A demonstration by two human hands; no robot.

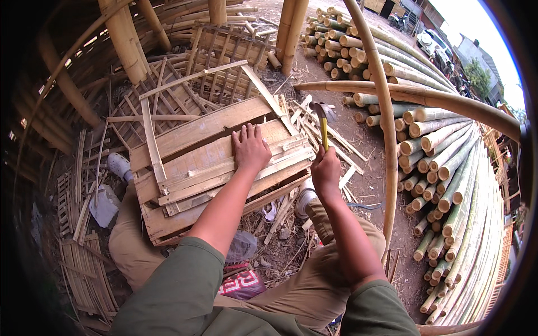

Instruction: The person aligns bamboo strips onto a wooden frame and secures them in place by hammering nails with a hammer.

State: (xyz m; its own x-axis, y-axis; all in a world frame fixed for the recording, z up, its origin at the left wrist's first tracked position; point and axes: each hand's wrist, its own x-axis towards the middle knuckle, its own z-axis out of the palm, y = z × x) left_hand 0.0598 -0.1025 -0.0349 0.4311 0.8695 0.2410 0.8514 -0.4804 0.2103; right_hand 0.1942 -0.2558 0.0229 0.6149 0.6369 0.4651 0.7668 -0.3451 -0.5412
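Head view: left hand (250, 149) lies flat, fingers spread, on the slatted bamboo panel (218, 168) across the knees; right hand (325, 171) clenches a raised yellow-handled hammer (323, 120). A skewed blow could strike those fingers or split a slat.

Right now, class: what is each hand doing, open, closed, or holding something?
Left hand: open, flat on the wooden panel.
Right hand: closed around the hammer, its head raised.

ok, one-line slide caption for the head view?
Left hand flat on a bamboo-slat panel, right hand gripping a raised hammer, beside stacked bamboo poles.
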